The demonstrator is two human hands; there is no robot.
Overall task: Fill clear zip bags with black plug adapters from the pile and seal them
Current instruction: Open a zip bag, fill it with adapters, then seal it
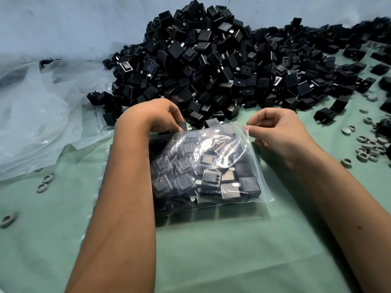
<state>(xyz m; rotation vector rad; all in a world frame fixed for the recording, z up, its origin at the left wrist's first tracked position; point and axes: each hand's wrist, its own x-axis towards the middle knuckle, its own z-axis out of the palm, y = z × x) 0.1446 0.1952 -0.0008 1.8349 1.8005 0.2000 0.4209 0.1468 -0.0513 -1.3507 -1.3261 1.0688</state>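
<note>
A clear zip bag (208,166) stuffed with adapters is being pinched at its top edge by the left hand (156,115) and right hand (277,132), just in front of the pile (211,60) on the green surface (232,250).

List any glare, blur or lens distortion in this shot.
Head view: bright glare streaks across the clear plastic zip bag, hiding some black adapters inside; the far right end of the black adapter pile is smeared and soft; wide-angle stretch enlarges both forearms toward the bottom; lighting is otherwise even, shadows soft.
</note>
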